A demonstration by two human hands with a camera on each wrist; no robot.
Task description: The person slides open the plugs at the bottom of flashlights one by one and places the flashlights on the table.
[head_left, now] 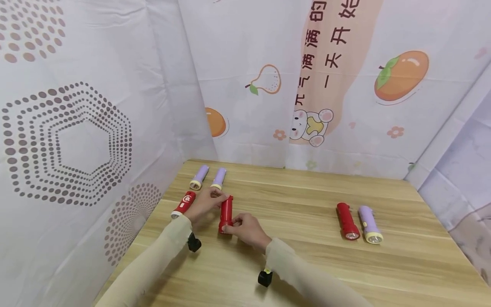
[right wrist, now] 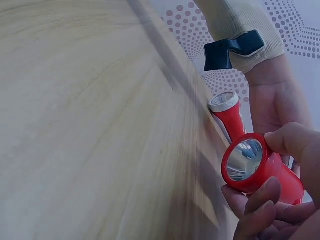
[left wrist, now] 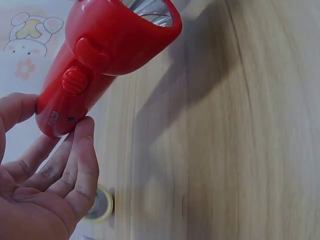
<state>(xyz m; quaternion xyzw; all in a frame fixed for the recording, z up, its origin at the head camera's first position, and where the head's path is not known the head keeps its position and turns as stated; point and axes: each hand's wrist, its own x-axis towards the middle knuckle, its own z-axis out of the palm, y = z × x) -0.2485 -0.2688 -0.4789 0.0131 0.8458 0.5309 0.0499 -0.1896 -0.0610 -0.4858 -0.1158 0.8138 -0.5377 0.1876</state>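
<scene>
Both hands are on one red flashlight [head_left: 226, 212], held in front of the body over the left part of the table. My left hand [head_left: 206, 202] pinches its tail end between thumb and fingertips; the left wrist view shows the ribbed switch [left wrist: 75, 80] just beyond that grip. At the lens end, my right hand [head_left: 247, 229] has its thumb on the rim and its fingers curled beneath, as the right wrist view shows. The clear lens [right wrist: 244, 160] faces toward the body. Left of the left hand lies a second red flashlight [head_left: 186, 204] with a white head.
Two purple flashlights, one at the far left [head_left: 200, 177] and one beside it [head_left: 219, 177], lie behind the left hand. On the right lie a red flashlight [head_left: 347, 221] and a purple flashlight [head_left: 370, 224], side by side. Printed curtains [head_left: 238, 140] border the wooden table [head_left: 291, 200].
</scene>
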